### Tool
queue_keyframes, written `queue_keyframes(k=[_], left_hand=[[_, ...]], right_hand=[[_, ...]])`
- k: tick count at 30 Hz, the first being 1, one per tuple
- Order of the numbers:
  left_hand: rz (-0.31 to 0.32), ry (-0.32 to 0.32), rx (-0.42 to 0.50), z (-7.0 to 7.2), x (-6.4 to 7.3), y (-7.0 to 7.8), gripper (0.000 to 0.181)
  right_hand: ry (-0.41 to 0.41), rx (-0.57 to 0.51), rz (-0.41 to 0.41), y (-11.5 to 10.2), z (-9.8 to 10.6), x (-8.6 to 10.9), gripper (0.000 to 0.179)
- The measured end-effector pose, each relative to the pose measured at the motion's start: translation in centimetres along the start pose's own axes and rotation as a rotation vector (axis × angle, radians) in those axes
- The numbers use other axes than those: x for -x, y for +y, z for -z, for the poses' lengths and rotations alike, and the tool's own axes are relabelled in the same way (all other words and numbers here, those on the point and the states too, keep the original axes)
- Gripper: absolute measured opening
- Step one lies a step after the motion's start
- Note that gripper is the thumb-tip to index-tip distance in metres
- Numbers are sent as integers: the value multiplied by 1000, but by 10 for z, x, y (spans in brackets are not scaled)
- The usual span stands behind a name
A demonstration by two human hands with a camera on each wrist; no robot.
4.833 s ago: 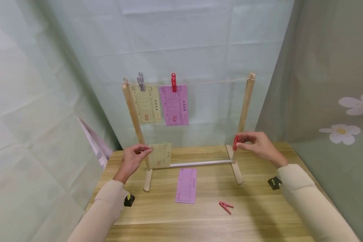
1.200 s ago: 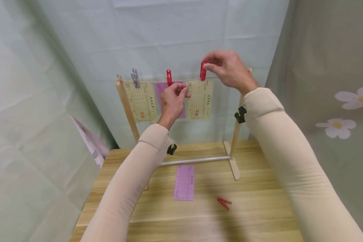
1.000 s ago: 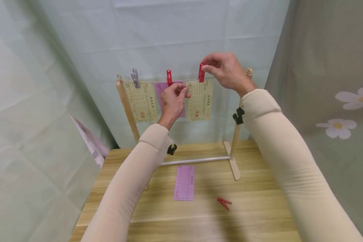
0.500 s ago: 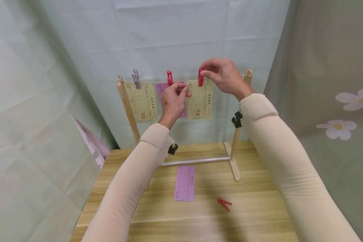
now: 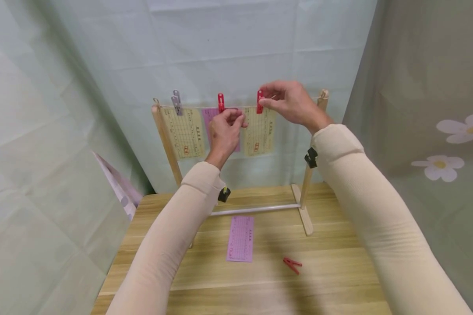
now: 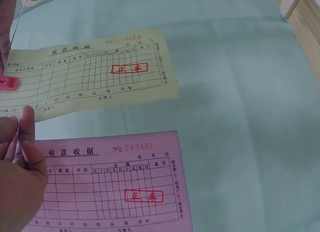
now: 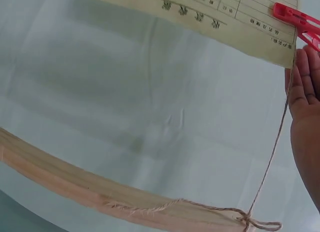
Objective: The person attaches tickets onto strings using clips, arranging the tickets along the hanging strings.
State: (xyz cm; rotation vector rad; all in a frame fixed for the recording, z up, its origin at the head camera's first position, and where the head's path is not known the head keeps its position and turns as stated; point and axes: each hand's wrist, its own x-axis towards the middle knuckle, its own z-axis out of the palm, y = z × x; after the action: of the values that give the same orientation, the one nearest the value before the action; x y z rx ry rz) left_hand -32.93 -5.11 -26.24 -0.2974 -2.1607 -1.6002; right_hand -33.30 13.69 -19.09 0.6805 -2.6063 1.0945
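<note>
My left hand [image 5: 225, 132] pinches the upper left edge of a yellow receipt [image 5: 259, 135] at the string; the left wrist view shows this receipt [image 6: 95, 74] above a pink one. At its top edge is a red clothespin [image 5: 259, 103], set over string and paper. The thumb and fingers of my right hand [image 5: 289, 103] are at this clothespin, apparently pinching it. In the right wrist view the red clothespin [image 7: 297, 19] bites the paper's edge, beside my fingers; my thumb is hidden there. Behind my left hand hangs a pink receipt [image 6: 115, 187], under another red clothespin [image 5: 221, 101].
A grey clothespin [image 5: 176, 103] holds another yellow receipt [image 5: 184, 133] at the string's left end. The wooden frame [image 5: 167, 142] stands on the table [image 5: 205, 280]. A loose pink receipt [image 5: 240, 239] and a red clothespin [image 5: 291, 265] lie on the tabletop.
Since the earliest frame, the yellow receipt and red clothespin have risen to the string. Over the last second, my right hand has lowered the clothespin onto the receipt's top edge; my left hand stays put.
</note>
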Motion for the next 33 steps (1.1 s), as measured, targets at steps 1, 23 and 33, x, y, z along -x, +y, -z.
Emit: queue_keyframes(k=[1, 23, 33], left_hand=[[0, 0, -6, 1, 1, -1, 20], [18, -107, -120, 27, 26, -39, 21], [27, -167, -122, 28, 42, -59, 20]], right_hand=[[5, -6, -3, 0, 1, 1, 45], [165, -12, 100, 35, 1, 74, 28], [134, -72, 37, 71, -20, 110, 24]])
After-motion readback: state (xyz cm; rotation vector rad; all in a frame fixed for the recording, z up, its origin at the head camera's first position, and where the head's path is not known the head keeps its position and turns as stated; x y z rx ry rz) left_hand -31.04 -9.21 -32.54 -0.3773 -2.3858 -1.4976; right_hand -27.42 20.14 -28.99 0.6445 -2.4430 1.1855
